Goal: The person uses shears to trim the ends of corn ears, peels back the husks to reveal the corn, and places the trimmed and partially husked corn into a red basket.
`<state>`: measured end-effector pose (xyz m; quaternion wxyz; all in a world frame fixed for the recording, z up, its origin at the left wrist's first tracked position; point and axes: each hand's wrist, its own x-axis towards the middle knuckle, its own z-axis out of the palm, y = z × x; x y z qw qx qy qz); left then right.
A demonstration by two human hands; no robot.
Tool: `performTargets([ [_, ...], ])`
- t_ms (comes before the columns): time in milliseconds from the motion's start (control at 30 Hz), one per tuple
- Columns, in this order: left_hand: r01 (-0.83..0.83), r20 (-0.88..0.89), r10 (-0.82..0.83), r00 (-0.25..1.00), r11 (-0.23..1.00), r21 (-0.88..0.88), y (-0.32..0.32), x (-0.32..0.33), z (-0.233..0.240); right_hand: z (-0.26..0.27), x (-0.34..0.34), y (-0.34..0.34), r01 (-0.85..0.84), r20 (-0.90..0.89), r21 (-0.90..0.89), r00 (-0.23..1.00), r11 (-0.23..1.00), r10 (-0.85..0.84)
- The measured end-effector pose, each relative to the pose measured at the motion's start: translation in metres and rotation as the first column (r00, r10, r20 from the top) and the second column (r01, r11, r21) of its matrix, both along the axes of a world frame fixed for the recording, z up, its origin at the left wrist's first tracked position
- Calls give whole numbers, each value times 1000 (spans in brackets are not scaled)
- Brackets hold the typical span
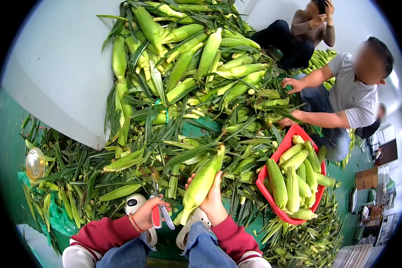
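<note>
My left hand (149,211) grips a pair of garden shears with red and grey handles (156,216). Their metal blades (155,187) point away from me, over loose husks. In my right hand (212,199) lies an ear of corn in its green husk (201,186), palm beneath it and thumb along its right side. One end of the ear tilts down towards my shoes, while the silk end points up and away. A long dark leaf (189,154) lies beside the silk end. The shears and the ear are apart.
Beyond my hands rises a large heap of unhusked corn (184,60). A red basket (267,197) of trimmed ears stands at right. Cut leaves (83,167) cover the green floor. A co-worker in a grey shirt (348,90) reaches into the heap; another person (308,30) sits behind.
</note>
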<state>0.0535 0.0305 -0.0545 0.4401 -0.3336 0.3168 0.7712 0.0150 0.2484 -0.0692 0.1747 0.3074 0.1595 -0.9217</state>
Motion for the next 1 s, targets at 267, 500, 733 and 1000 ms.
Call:
performTargets([
  [267,10,-7,-10,1000,996,-92,-6,0,-5,-3,19,-18,0,20,98,1000,995,-2],
  [500,10,-24,-12,1000,998,-69,-5,-2,3,0,20,-15,49,-54,49,997,998,-46],
  [733,-3,-12,2,1000,997,-80,-1,-3,9,-4,22,-13,-14,10,64,1000,998,13],
  [1000,-27,-51,24,998,998,-58,-4,-2,7,8,3,8,273,-167,276,958,921,-234],
])
